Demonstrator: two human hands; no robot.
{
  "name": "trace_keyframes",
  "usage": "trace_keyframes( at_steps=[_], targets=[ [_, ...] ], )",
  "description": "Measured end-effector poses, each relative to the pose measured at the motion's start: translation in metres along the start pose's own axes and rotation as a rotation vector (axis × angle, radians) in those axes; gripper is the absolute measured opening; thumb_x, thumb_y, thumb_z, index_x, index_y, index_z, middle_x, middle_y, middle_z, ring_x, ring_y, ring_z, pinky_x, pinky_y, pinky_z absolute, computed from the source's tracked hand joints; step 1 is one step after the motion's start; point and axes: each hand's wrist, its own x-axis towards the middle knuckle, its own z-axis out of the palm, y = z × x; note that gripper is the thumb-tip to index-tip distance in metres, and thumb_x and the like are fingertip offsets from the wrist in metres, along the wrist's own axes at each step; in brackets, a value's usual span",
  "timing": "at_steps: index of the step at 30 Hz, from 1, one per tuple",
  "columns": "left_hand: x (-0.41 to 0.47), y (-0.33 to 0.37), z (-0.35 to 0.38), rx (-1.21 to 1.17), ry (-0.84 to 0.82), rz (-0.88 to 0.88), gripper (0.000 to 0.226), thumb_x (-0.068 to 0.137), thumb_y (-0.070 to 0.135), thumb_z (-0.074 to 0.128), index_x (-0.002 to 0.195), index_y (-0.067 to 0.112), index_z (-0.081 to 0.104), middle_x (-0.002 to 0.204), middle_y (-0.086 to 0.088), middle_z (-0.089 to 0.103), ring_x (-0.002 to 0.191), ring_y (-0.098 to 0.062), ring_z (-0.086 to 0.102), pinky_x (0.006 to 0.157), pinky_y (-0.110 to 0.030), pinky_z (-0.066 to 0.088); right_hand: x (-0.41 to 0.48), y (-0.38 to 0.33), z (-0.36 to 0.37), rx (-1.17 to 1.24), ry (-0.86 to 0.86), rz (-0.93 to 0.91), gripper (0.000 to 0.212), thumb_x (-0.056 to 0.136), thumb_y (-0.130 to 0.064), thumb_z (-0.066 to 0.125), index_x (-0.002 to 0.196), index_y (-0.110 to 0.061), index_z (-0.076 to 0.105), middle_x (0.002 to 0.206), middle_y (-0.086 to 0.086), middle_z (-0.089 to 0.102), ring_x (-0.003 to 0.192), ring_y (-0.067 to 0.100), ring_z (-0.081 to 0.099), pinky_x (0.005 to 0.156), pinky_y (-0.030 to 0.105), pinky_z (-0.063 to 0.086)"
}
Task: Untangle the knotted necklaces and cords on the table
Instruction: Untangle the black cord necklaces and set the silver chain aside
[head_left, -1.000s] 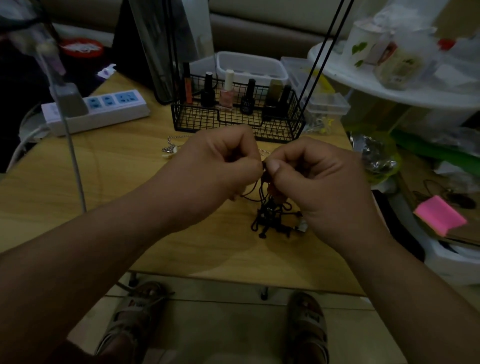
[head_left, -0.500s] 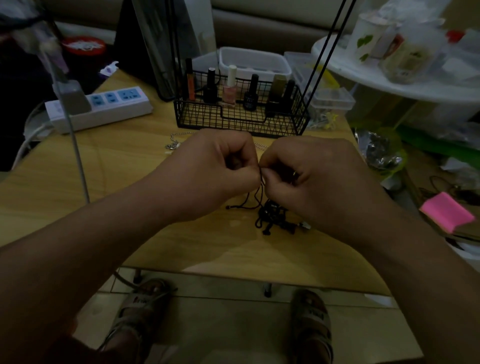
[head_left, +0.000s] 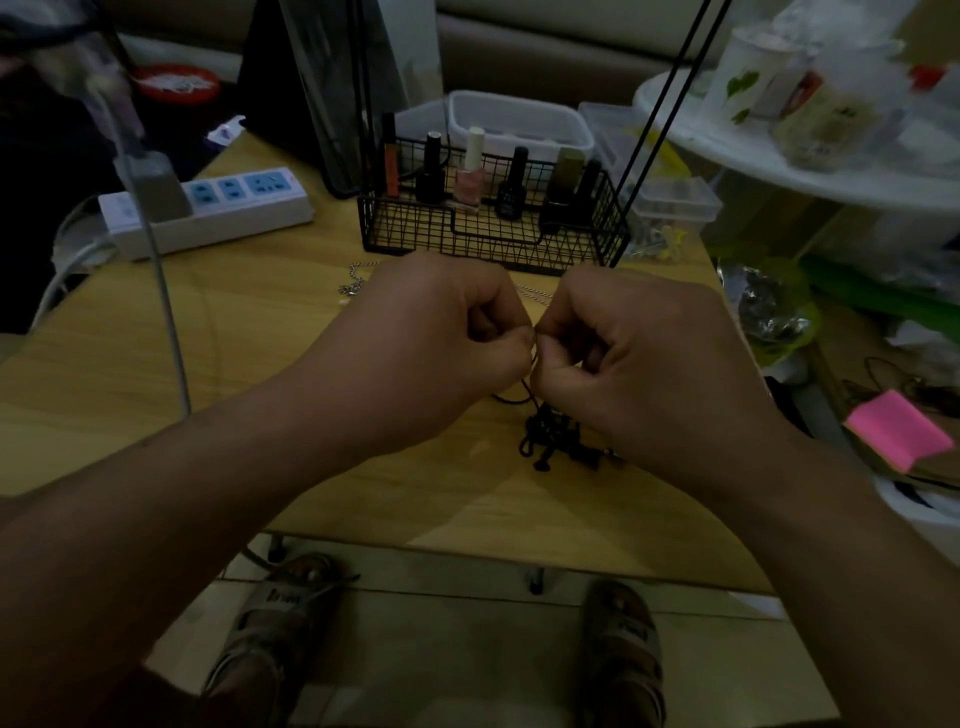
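Brought closer together since a second ago, fingertips now meeting: left hand (head_left: 441, 338) and right hand (head_left: 639, 358), each pinching a strand of knotted black cords (head_left: 550, 441), bulk lying on desk (head_left: 260, 353) just under right hand.

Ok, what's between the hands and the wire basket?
A silver chain on the table, partly hidden by the left hand and right hand; head view.

left hand (head_left: 431, 343) + right hand (head_left: 644, 358): pinch black cord (head_left: 531, 387) | tangle (head_left: 553, 439): on surface (head_left: 260, 338), near front edge
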Motion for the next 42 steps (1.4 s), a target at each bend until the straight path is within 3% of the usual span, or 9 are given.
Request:
trace_keyframes(
  at_steps=[6, 9, 14, 17, 22, 28, 36, 38, 42],
  targets=[
    [-0.001, 0.001, -0.002, -0.015, 0.018, 0.045, 0.004, 0.083, 0.024, 0.071, 0.079, 0.023, 0.070, 0.067, 0.005, 0.066, 0.064, -0.013, 0.063, 0.053, -0.021, 0.045, -0.001, -0.004, 0.001, 0.041, 0.030, 0.036, 0.010, 0.087, -0.017, 0.073, 0.082, -0.017, 0.064, 0.069, -0.011, 0.057, 0.061, 0.007, 0.052, 0.054, 0.022, 0.040],
    [0.002, 0.001, -0.003, -0.211, -0.019, -0.043, 0.004, 0.084, 0.017, 0.069, 0.081, 0.016, 0.070, 0.065, 0.003, 0.065, 0.058, -0.009, 0.058, 0.054, -0.028, 0.049, -0.004, -0.005, 0.003, 0.333, 0.074, 0.195, 0.011, 0.086, -0.009, 0.073, 0.081, -0.016, 0.066, 0.065, -0.008, 0.059, 0.058, 0.007, 0.054, 0.052, 0.014, 0.037],
    [0.005, 0.000, 0.001, -0.494, -0.044, -0.219, 0.005, 0.088, 0.006, 0.066, 0.084, 0.004, 0.068, 0.063, -0.004, 0.060, 0.059, -0.017, 0.057, 0.053, -0.027, 0.049, -0.006, -0.001, 0.008, 0.699, 0.065, 0.436, 0.010, 0.096, -0.007, 0.067, 0.090, -0.014, 0.069, 0.080, 0.010, 0.068, 0.068, 0.025, 0.065, 0.056, 0.028, 0.051],
    [0.007, -0.001, 0.000, -0.425, -0.042, -0.185, 0.007, 0.087, 0.009, 0.067, 0.085, 0.003, 0.068, 0.063, -0.005, 0.060, 0.057, -0.016, 0.056, 0.054, -0.029, 0.050, -0.008, 0.006, 0.001, 0.557, -0.004, 0.383, 0.007, 0.096, -0.018, 0.070, 0.100, -0.024, 0.071, 0.089, -0.003, 0.070, 0.081, 0.015, 0.068, 0.063, 0.031, 0.058],
    [0.008, -0.001, 0.001, -0.318, -0.044, -0.130, 0.010, 0.082, 0.018, 0.071, 0.081, 0.008, 0.070, 0.061, 0.004, 0.061, 0.057, -0.010, 0.053, 0.055, -0.033, 0.048, -0.003, 0.007, -0.006, 0.225, -0.060, 0.113, 0.004, 0.095, -0.019, 0.072, 0.098, -0.022, 0.072, 0.085, -0.016, 0.065, 0.075, -0.001, 0.061, 0.062, 0.011, 0.044],
    [0.006, -0.005, 0.001, -0.154, -0.059, -0.032, 0.005, 0.079, 0.024, 0.072, 0.076, 0.020, 0.069, 0.066, -0.001, 0.065, 0.057, -0.015, 0.056, 0.052, -0.031, 0.043, 0.003, 0.003, -0.009, -0.035, -0.121, -0.039, 0.011, 0.093, -0.030, 0.060, 0.090, -0.024, 0.068, 0.080, -0.012, 0.061, 0.072, 0.008, 0.058, 0.061, 0.037, 0.051],
    [0.008, -0.006, -0.002, -0.105, -0.115, -0.004, 0.004, 0.081, 0.024, 0.071, 0.078, 0.022, 0.070, 0.068, 0.000, 0.066, 0.061, -0.018, 0.060, 0.054, -0.031, 0.046, 0.003, 0.003, -0.010, -0.127, -0.114, -0.075, 0.014, 0.092, -0.032, 0.060, 0.088, -0.024, 0.070, 0.074, -0.014, 0.063, 0.066, 0.006, 0.057, 0.058, 0.032, 0.051],
    [0.010, -0.005, -0.002, -0.228, -0.106, -0.059, 0.005, 0.084, 0.017, 0.070, 0.081, 0.014, 0.070, 0.064, 0.002, 0.064, 0.057, -0.011, 0.056, 0.052, -0.024, 0.046, 0.000, 0.002, -0.003, -0.056, 0.002, -0.037, 0.007, 0.091, -0.024, 0.065, 0.087, -0.020, 0.069, 0.075, -0.013, 0.062, 0.065, 0.007, 0.055, 0.058, 0.026, 0.047],
    [0.013, -0.002, 0.000, -0.557, -0.051, -0.270, 0.009, 0.088, 0.005, 0.065, 0.080, 0.009, 0.066, 0.062, -0.001, 0.059, 0.060, -0.015, 0.055, 0.054, -0.026, 0.047, -0.006, -0.009, 0.015, 0.565, 0.210, 0.366, 0.010, 0.093, -0.008, 0.070, 0.086, -0.016, 0.070, 0.071, -0.002, 0.066, 0.062, 0.011, 0.061, 0.053, 0.024, 0.050]
  ],
)
